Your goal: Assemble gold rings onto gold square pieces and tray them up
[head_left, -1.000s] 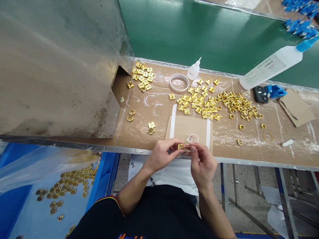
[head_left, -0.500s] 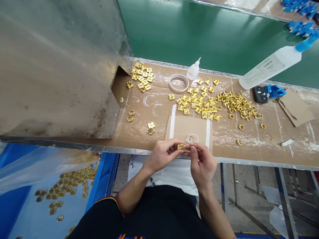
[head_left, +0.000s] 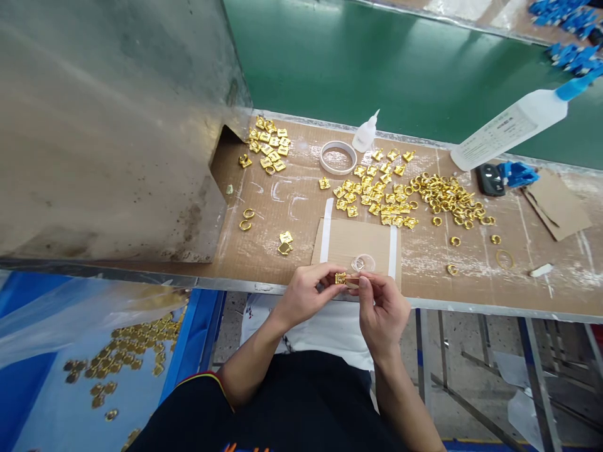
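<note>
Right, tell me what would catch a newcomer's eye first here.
Probably the heap of gold rings on the right half of the cardboard-topped bench. Next, at its front edge, the left hand pinching a small gold piece, then the large blue-topped bottle at the back right.

A: And there's the piece: small, gold, squarish, gleaming, pinched in the left hand!
B: And the stick?
A: Thin and pale, held in the right hand, lying nearly level, one end right up at the piece!
B: Touching it?
A: Too small to tell!
</note>
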Available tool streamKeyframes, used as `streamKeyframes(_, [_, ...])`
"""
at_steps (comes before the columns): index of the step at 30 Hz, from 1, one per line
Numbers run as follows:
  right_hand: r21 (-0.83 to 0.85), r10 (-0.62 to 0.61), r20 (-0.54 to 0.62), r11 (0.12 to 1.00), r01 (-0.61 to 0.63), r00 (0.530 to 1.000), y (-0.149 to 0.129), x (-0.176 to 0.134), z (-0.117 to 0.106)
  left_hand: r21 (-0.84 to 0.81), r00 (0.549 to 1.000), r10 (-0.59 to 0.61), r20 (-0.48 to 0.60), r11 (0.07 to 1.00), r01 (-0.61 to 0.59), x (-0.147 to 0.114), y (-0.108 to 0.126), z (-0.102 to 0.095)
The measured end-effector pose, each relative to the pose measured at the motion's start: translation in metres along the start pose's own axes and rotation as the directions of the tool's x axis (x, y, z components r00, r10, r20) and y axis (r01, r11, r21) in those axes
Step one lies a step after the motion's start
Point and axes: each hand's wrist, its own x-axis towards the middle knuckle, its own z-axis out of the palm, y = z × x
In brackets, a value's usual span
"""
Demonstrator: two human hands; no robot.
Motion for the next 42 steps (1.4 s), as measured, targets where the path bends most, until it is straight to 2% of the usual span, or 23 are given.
streamKeyframes(16, [-0.008, -0.032, 0.009, 0.999, 0.032, 0.999, -0.0001, 0.0007, 0.0009, 0.032, 1.000, -0.008, 0.001, 0.999, 0.008, -0.0003, -0.0004, -0.0003])
streamKeyframes(25, [-0.077, -0.109, 0.026, 0.991, 0.111, 0.994, -0.0017, 0.0026, -0.0014, 0.003, 1.000, 0.001, 0.003, 1.000, -0.001, 0.0006, 0.0001, -0.0001])
streamKeyframes(32, [-0.164, -0.229, 0.063, 0.958, 0.236, 0.971, -0.0010, 0.0036, -0.0026, 0.003, 1.000, 0.001, 0.002, 1.000, -0.001, 0.0003, -0.0005, 0.0002])
streamKeyframes(42, [-0.188, -0.279, 0.077, 0.939, 0.289, 0.957, -0.0028, 0.0066, -0.0024, 0.011, 0.999, -0.032, 0.002, 0.999, 0.032, 0.0000, -0.0001, 0.0010])
